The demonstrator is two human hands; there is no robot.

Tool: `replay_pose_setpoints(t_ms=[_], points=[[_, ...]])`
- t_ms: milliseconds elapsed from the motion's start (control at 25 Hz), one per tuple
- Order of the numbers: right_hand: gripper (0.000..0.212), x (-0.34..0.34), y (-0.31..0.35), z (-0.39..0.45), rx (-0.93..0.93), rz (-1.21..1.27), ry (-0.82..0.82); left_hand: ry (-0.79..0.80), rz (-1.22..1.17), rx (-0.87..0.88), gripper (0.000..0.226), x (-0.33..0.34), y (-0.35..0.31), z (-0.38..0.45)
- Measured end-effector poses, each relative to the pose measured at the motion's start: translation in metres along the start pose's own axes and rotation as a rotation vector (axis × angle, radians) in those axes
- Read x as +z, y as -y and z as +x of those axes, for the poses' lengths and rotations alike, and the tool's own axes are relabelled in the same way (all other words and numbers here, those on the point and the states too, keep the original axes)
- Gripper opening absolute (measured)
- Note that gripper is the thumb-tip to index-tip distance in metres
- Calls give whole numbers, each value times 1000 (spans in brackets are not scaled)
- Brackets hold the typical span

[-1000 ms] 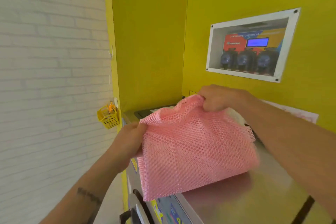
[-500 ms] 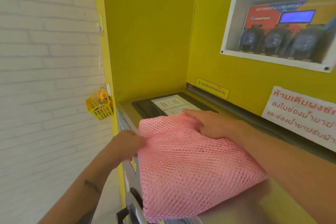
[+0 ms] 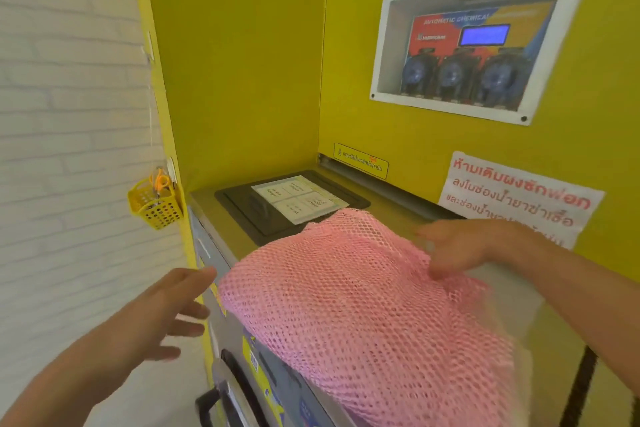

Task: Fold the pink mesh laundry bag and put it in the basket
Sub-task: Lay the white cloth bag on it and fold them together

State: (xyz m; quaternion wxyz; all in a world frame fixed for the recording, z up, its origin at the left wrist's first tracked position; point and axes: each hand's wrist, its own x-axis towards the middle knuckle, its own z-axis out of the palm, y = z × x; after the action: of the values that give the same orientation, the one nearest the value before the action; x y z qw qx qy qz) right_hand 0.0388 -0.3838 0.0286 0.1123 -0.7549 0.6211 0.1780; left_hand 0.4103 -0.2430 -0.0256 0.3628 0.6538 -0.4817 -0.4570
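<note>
Head view: pink mesh bag (image 3: 363, 308) lengthwise near-to-far

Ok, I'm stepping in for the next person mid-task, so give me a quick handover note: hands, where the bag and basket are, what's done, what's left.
Left hand: open, fingers spread, just off the bag's left edge, holding nothing.
Right hand: open, fingers resting on the far right part of the pink mesh bag.
The bag lies in a loose heap on the washing machine's top, its near edge hanging over the front. It does not look neatly folded.
A small yellow basket hangs on the wall to the left, with orange scissors in it.
Left: finish folding, then put the bag in the basket.
</note>
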Motion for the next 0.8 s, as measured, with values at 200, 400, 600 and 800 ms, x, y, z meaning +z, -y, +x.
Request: replay_pose_setpoints(t_ms=[200,400,600,800], points=[[54,37,33,-34,-228,187,-124,84,73,3,89,59,-19,-20],[20,38,35,-69,-155,194,-43,-270,120,172,99,86,-35,14],[41,54,38,-91,-25,359,-85,-274,-20,26,84,100,-25,-4],[27,55,62,-87,-83,390,-170,-121,-51,53,98,96,-17,-26]])
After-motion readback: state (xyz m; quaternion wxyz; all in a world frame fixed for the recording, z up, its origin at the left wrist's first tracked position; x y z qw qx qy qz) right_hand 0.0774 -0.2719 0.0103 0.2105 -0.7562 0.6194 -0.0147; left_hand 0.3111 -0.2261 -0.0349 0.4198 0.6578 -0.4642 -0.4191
